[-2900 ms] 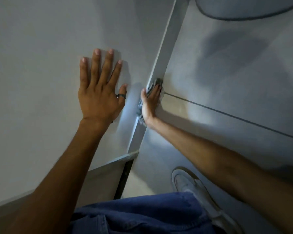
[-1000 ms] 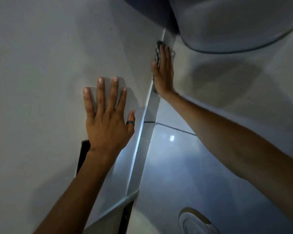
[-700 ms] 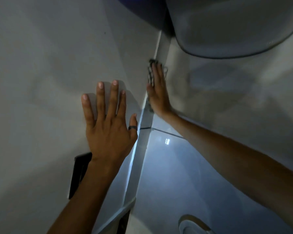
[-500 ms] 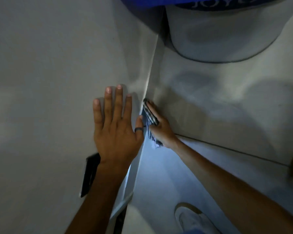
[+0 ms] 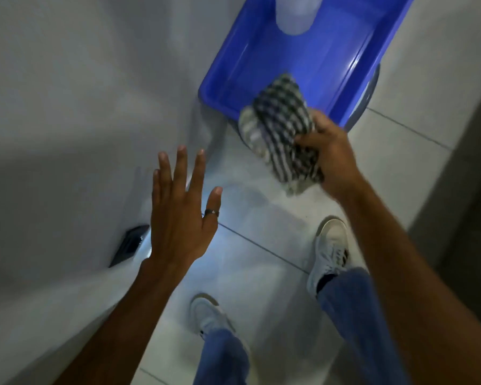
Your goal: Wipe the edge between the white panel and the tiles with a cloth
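Observation:
My right hand (image 5: 331, 154) grips a checked black-and-white cloth (image 5: 282, 129), held in the air at the near rim of a blue tub (image 5: 353, 70). The white panel (image 5: 67, 93) fills the left side. Pale tiles (image 5: 261, 218) lie to its right, and the edge between them (image 5: 206, 151) runs down the middle, blurred. My left hand (image 5: 181, 212) is open with fingers spread, a ring on the thumb, hovering over that edge just off the panel.
A pale cylinder (image 5: 296, 12) stands in the blue tub at the top. A dark slot (image 5: 129, 244) sits in the panel beside my left wrist. My two white shoes (image 5: 331, 251) (image 5: 208, 315) and jeans are on the tiles below. A darker wall (image 5: 472, 190) rises at right.
My right hand has pulled the cloth off the edge and swung it right toward the blue tub. My left hand has lifted off the panel. The view has tipped down to the floor.

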`<state>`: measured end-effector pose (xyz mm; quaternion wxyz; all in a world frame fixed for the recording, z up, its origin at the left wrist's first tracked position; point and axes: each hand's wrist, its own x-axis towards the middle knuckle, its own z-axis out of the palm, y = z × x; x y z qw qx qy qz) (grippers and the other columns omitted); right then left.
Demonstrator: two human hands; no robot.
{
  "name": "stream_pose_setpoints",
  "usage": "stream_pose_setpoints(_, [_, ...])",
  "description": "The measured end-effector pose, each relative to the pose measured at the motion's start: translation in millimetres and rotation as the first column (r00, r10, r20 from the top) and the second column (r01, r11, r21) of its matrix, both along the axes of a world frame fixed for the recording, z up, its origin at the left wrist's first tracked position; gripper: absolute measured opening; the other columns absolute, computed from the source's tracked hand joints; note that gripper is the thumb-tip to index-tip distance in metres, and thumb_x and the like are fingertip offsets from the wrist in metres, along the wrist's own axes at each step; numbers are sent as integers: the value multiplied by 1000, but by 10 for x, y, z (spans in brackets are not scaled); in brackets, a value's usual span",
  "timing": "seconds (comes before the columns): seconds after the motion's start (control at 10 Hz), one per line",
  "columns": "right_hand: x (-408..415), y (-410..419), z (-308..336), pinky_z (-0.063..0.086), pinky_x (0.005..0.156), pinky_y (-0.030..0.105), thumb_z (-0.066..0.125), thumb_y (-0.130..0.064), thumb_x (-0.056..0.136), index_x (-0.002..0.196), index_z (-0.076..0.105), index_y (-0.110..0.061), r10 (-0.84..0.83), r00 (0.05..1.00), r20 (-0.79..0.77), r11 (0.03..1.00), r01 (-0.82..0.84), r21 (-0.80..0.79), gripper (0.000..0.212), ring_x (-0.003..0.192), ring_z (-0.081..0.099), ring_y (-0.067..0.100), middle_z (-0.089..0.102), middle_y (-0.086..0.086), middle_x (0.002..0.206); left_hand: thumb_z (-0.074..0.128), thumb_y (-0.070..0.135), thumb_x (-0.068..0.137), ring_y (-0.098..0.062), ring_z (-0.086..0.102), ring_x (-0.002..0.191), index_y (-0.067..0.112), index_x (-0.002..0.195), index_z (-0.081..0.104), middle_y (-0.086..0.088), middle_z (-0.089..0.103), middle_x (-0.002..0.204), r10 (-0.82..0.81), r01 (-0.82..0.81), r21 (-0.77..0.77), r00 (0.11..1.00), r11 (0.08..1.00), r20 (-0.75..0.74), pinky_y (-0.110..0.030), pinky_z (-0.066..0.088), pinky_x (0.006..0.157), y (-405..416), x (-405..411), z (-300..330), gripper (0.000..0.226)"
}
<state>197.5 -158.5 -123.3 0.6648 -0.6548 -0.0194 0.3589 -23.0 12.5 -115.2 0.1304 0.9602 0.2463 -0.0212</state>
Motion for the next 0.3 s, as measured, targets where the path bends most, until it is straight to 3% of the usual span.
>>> stream_pose_setpoints(0.1, [757,195,4,60,94,37,62,-3,75,93,78,-30,60,988,143,981,-31,-192,37,97,70,17,77,-4,99,40,51,111,-43,1,167,15,173,25,-15,13,181,-24,23,-32,998,999,-53,-57,10,134,-144,281,97,73])
stream_pose_setpoints(0.2, [1163,407,-221,56,103,48,62,-4,88,111,73,-12,542,837,77,687,-389,-614,26,108,68,29,72,15,113,38,53,111,-41,0,167,17,174,21,-14,10,181,3,-8,-45,993,999,-116,-57,9,134,-304,458,254,75])
stream_pose_setpoints(0.3, [1159,363,-164,50,107,47,62,-9,89,123,65,-1,848,523,88,336,-400,-853,36,125,61,43,66,27,130,39,56,110,-38,7,167,18,173,24,-14,14,181,113,-113,10,988,994,-102,-58,13,136,-515,509,549,76])
